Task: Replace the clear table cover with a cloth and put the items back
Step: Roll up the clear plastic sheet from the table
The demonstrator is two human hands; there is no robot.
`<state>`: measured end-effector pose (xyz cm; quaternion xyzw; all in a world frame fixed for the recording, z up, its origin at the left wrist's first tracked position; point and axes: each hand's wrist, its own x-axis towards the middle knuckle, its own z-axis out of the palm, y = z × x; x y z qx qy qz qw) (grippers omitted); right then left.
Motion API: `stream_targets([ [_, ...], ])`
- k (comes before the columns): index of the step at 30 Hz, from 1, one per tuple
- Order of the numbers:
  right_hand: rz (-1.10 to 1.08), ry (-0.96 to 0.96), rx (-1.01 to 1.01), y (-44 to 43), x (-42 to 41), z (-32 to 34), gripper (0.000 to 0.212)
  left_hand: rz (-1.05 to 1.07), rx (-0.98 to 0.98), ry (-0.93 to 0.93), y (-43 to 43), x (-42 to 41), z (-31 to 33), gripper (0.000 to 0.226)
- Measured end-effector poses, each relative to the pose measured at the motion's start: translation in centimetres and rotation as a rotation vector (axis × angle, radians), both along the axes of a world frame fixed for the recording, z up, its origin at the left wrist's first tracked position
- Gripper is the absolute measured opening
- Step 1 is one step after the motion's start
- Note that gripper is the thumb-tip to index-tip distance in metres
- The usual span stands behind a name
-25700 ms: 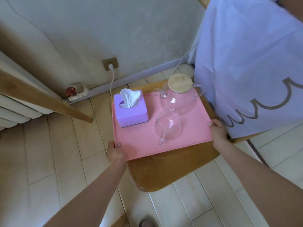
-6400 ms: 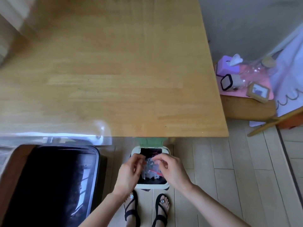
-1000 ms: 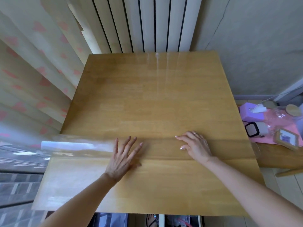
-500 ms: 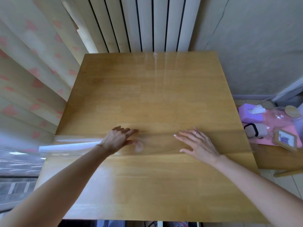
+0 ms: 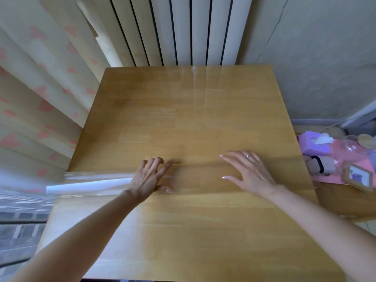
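A clear table cover (image 5: 195, 110) lies on the wooden table (image 5: 203, 231). Its near part is wound into a loose clear roll (image 5: 89, 184) that runs across the table and sticks out past the left edge. My left hand (image 5: 149, 176) is curled over the roll, fingers on the far side and thumb on the near side. My right hand (image 5: 249, 171) rests flat on the roll with its fingers spread. The near half of the table is bare wood.
Right of the table, a low wooden stool carries a pink tray (image 5: 333, 178) with a purple tissue box (image 5: 314, 146), a glass teapot (image 5: 354, 146), a grey pouch (image 5: 319, 166) and a wooden photo frame (image 5: 358, 177). A radiator (image 5: 183, 31) stands behind the table and curtains (image 5: 40, 88) hang at the left.
The roll has moved farther from me across the table. My left hand went from lying flat to curling over the roll, and both hands have shifted forward with it.
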<state>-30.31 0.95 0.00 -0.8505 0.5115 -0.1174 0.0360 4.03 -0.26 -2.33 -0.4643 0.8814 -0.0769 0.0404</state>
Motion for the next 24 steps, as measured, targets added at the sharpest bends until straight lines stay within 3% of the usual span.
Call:
stream_targets([
  [2,0.124,0.157,0.098,1.8,1.0,-1.3,0.083,0.021,-0.002,0.031,-0.1,-0.3,0.3,0.099],
  [6,0.080,0.292,0.163,2.6,2.0,-2.6,0.103,0.012,-0.028,0.089,2.8,0.1,-1.3,0.082],
  [10,0.099,0.243,0.089,2.3,2.1,-2.5,0.099,0.117,0.003,-0.006,3.5,1.7,-1.8,0.110],
  [17,0.087,0.235,0.057,1.2,1.9,-2.0,0.092,-0.092,-0.028,-0.021,1.0,2.4,-1.0,0.075],
  [21,0.101,0.247,0.279,-0.8,1.6,-0.2,0.071,-0.163,0.018,0.013,-1.6,3.0,0.2,0.078],
  [24,0.071,0.164,0.386,-3.0,1.8,1.6,0.066,-0.130,0.193,0.018,-3.4,2.7,1.8,0.067],
])
